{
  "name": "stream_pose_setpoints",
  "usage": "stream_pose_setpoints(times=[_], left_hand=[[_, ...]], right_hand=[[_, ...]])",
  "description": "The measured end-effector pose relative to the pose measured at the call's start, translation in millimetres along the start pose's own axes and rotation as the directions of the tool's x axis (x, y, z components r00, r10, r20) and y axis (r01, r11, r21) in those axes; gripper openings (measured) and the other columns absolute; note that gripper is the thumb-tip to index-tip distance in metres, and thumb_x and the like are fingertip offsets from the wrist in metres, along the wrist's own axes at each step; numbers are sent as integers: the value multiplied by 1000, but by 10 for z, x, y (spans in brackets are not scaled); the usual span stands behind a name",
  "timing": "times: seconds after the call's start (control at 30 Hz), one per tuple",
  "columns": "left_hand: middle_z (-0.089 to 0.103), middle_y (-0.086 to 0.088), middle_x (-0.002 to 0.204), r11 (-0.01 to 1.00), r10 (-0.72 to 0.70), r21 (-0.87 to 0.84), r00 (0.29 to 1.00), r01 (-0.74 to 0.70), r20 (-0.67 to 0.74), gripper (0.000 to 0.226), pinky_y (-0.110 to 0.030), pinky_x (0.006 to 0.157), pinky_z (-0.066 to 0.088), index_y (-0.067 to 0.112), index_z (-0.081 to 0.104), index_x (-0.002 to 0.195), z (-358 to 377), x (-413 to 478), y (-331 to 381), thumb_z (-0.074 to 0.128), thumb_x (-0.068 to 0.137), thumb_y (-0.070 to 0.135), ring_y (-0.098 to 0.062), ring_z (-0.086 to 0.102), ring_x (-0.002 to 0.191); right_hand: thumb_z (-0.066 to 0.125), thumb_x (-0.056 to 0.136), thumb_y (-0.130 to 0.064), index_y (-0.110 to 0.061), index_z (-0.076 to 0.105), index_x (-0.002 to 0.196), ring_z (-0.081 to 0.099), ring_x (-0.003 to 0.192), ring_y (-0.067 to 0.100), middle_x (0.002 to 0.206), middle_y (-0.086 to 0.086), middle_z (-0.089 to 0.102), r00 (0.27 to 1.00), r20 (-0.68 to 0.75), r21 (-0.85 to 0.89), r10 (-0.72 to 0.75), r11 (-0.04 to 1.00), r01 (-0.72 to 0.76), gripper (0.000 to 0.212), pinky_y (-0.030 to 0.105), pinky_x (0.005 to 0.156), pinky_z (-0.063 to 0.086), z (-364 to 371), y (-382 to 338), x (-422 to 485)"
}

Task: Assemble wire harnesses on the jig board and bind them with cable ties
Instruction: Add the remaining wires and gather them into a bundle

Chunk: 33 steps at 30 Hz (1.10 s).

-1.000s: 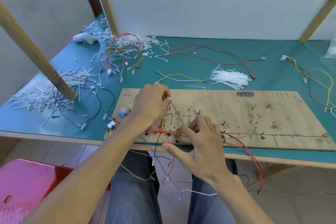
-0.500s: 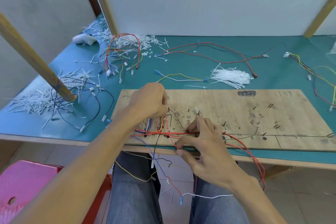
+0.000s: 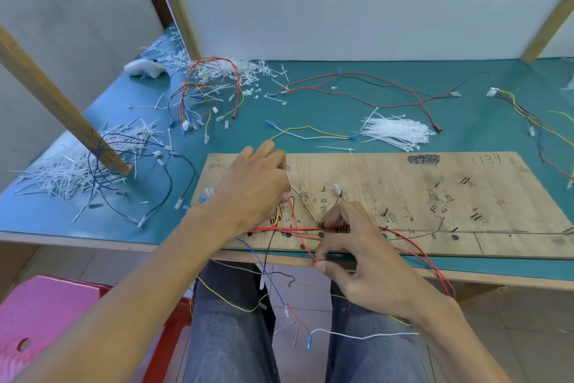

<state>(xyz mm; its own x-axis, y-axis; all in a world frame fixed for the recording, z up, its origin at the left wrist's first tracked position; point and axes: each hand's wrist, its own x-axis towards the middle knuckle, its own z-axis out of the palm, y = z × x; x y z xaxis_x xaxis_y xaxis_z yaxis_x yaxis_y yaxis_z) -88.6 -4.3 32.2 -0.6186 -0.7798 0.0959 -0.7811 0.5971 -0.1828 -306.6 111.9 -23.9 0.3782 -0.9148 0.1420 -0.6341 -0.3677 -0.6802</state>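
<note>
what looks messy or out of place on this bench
Cable-tie offcuts lie strewn over the left of the green mat, and loose wire ends dangle off the jig board over the person's lap, not routed.

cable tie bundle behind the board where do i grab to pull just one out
Probably at the left end of the cable tie bundle, coming down from the left: the ties fan apart there into single tips you can pinch, while the right end lies packed together.
</note>
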Motion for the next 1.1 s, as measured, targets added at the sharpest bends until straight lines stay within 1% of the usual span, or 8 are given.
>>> stream_pose_setpoints(times=[0.2, 0.37, 0.63, 0.73, 0.83, 0.93, 1.03, 1.1], left_hand=[[36, 8, 102, 1000, 20, -5, 1000, -20, -15, 16, -32, 77, 23, 25, 79, 95, 13, 20, 27, 72, 94, 40, -20, 38, 110], [50, 1, 111, 993, 33, 113, 997, -25, -65, 4, -34, 82, 35, 22, 75, 89, -83, -98, 207, 77, 86, 24, -24, 39, 113], [68, -2, 135, 978, 158, -125, 983, -169, -90, 41, -41, 110, 49, 11, 71, 129, -18, -720, 697, 73, 90, 22, -23, 58, 132], [60, -7, 148, 984, 148, -92, 988, -151, -45, 57, -42, 114, 47, 8, 61, 144, 38, -830, 786, 72, 90, 23, -24, 54, 141], [55, -11, 152, 988, 145, -43, 988, -147, -51, 63, -44, 117, 44, 5, 51, 152, 64, -875, 837, 51, 90, 12, -28, 49, 145], [58, -16, 148, 993, 120, 12, 988, -120, -96, 72, -44, 116, 45, 2, 54, 149, 96, -913, 907, 30, 81, 8, -33, 55, 139], [51, -17, 155, 996, 93, 27, 987, -90, -129, 61, -42, 121, 30, 1, 49, 152, 192, -929, 967, 53, 92, 10, -34, 50, 143], [45, -16, 160, 998, 62, 6, 994, -62, -86, 73, -42, 123, 22, 2, 44, 155, 244, -916, 987, 73, 91, 20, -33, 44, 148]], right_hand=[[78, 86, -30, -30, 73, 82, 45, 127, 14, 119, -9, 44, 1000, 18, 60, 8, 998, -9, 6, 32, 107, 38, -73, -32, 3], [79, 86, -19, -25, 71, 79, 42, 135, 6, 123, -14, 48, 999, 27, 68, 24, 997, -26, 12, 15, 109, 31, -141, -62, -17], [74, 82, -8, -24, 70, 76, 23, 155, 16, 133, -13, 66, 999, -45, -254, 14, 967, -25, 18, 26, 121, 30, -110, -192, -135], [78, 86, -12, -24, 67, 79, 38, 135, 21, 135, -11, 58, 974, -219, -273, 58, 955, -118, 17, 28, 109, 36, -87, -241, -268], [78, 88, -7, -20, 66, 87, 44, 102, 19, 101, -11, 59, 929, -363, -280, 76, 942, -187, 18, 31, 88, 41, -146, -189, -382], [72, 95, -12, -24, 64, 92, 49, 85, 15, 84, -20, 53, 914, -381, -259, 140, 933, -251, 14, 36, 71, 46, -256, -131, -482], [70, 97, -16, -27, 64, 92, 56, 77, 14, 83, -15, 59, 895, -387, -197, 223, 928, -316, 14, 42, 70, 50, -344, -57, -571], [73, 95, -15, -25, 67, 92, 60, 81, 15, 90, -13, 60, 886, -390, -166, 251, 927, -336, 12, 43, 74, 54, -390, -11, -613]])
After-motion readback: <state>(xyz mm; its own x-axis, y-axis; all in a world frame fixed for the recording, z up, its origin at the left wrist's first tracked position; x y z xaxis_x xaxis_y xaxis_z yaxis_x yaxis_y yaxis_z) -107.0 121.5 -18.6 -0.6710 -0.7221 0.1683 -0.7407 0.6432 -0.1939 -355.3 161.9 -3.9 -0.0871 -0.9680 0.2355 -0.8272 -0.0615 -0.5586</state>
